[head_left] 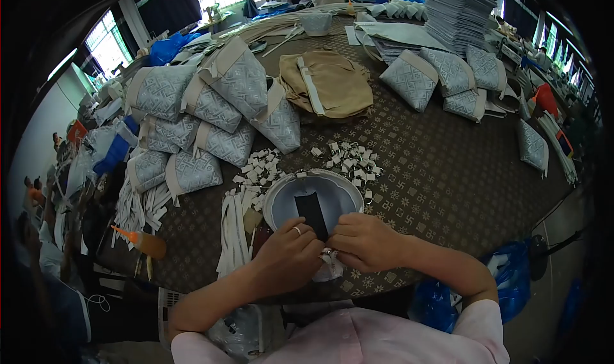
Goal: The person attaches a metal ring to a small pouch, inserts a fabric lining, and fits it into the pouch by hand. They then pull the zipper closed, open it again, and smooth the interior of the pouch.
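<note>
In front of me stands an open bag [350,186] with a pale blue-grey lining, its mouth facing up. A black rectangular piece [311,212] lies against the inside. My left hand [291,252], a ring on one finger, is closed in a pinch at the bag's near rim. Right beside it, my right hand [368,241] also pinches that rim, the fingertips of both hands almost meeting. Some patterned silver fabric [329,266] shows below the fingers. My fingers hide whatever small piece may be between them.
Small white tabs with metal rings lie in two heaps [262,167] [355,162] behind the bag. Patterned silver bags [220,105] are piled left, more [441,76] at right. A tan bag [326,82], pale strips [234,233] and an orange-tipped bottle [148,243] rest on the table.
</note>
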{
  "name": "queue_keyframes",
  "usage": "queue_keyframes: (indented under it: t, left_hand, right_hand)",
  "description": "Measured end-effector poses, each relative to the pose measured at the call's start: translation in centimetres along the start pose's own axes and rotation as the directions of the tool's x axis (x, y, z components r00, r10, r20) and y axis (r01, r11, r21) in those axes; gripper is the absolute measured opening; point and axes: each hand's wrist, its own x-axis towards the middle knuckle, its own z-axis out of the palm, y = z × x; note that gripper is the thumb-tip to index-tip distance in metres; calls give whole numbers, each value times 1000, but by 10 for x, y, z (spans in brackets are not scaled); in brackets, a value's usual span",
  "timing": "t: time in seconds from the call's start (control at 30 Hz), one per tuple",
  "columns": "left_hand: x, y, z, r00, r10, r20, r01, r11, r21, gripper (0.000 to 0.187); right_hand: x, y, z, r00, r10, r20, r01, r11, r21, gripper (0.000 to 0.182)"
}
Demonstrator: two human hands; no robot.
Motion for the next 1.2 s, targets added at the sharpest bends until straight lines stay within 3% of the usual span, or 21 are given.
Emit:
queue_keyframes:
  t: [0.1,0.17,0.3,0.37,0.53,0.6,0.7,0.73,0.8,0.83,0.9,0.97,1.0,1.03,1.07,1.1,1.13,1.17,1.2]
  left_hand:
    - [-7,-5,14,998,49,-41,-52,996,-74,16]
    - [-6,-6,18,968,133,-215,-153,985,-83,11]
    - [-11,-8,9,973,147,-180,-163,984,-73,14]
    - [-15,-2,6,975,163,-154,-156,986,54,17]
    - [-20,-9,1,986,82,-143,-85,996,-14,22]
    - [-21,-11,3,987,89,-132,-98,993,-64,22]
    - [-23,-13,5,984,64,-165,-83,990,-114,21]
    - [-27,-14,5,989,70,-130,-90,983,-157,19]
    - [-29,-19,-1,992,81,-98,-99,976,-195,18]
    - [-28,-21,-6,995,87,-50,-98,959,-265,19]
    - [-28,-18,-12,995,95,5,-88,938,-336,20]
    - [-26,-15,-16,995,73,62,-41,909,-414,24]
    - [-27,-15,-21,995,70,67,-37,913,-407,24]
    - [-27,-17,-25,999,28,-14,-32,859,-512,26]
    - [-26,-20,-30,996,-20,-91,-39,793,-608,28]
    - [-25,-28,-31,996,-17,-91,-41,801,-598,28]
    - [-23,-42,-30,966,-109,-236,-37,840,-541,27]
    - [-20,-58,-26,906,-186,-379,-22,875,-483,27]
    - [-13,-81,-17,854,-297,-427,35,852,-522,26]
  right_hand:
    - [1,-4,-2,999,-23,27,23,999,24,13]
    - [0,-3,1,999,-24,31,24,1000,13,12]
    - [4,-8,-7,991,-37,131,46,997,-69,17]
    - [3,-15,-7,993,-43,114,57,991,-119,17]
    - [-8,-19,-26,983,45,179,-15,986,-164,19]
    - [-6,-23,-32,981,-11,195,93,904,-418,24]
    - [4,-31,-48,982,45,181,53,864,-501,29]
    - [6,-28,-55,982,46,181,53,862,-505,29]
    - [6,-16,-76,986,69,154,-38,980,-195,32]
    - [7,-5,-84,985,67,158,-35,980,-198,32]
    - [9,26,-92,988,136,-68,-130,988,84,34]
    - [16,69,-88,887,432,-163,-420,902,103,33]
    - [20,95,-80,840,498,-214,-486,867,111,37]
    - [26,121,-70,786,558,-266,-547,828,122,41]
    - [33,142,-61,768,574,-286,-588,808,43,46]
    - [39,161,-51,750,587,-306,-625,780,-37,50]
    - [45,177,-39,754,578,-312,-617,786,-36,50]
    - [53,191,-26,766,505,-398,-602,781,-167,52]
    - [61,206,-15,773,421,-475,-590,751,-295,54]
